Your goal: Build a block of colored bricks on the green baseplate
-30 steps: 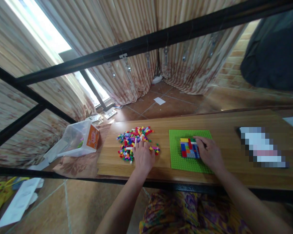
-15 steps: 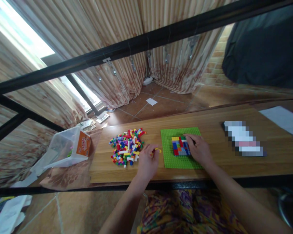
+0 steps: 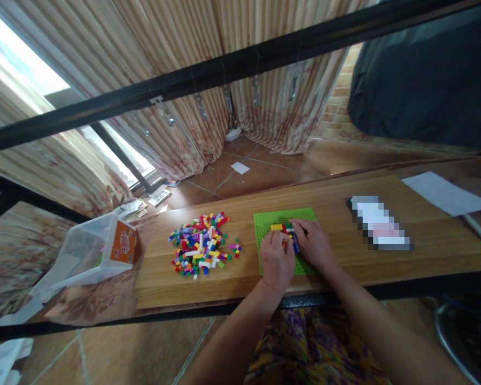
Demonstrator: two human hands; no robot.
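A green studded baseplate (image 3: 304,213) lies on the wooden table, bearing a small flat build of toy bricks (image 3: 277,227) in yellow, red, blue and other colours. My left hand (image 3: 278,256) is over the build's left and front part, fingers pinched; the small brick between them is mostly hidden. Against the build's right edge, my right hand (image 3: 316,245) has its fingers bent and closed on it. Both hands cover much of the build. To the left spreads a heap of loose, many-coloured bricks (image 3: 200,245), with a few lying apart at its right side.
A clear plastic box (image 3: 88,243) with an orange label lies at the table's left. On the right are a phone (image 3: 380,223), its screen blurred, and a white sheet of paper (image 3: 444,191). A black metal bar (image 3: 208,72) crosses beyond the table.
My left hand has moved right from beside the heap, where it pinched a yellow brick, onto the build. My right hand stays at the build's right edge. The view has shifted somewhat.
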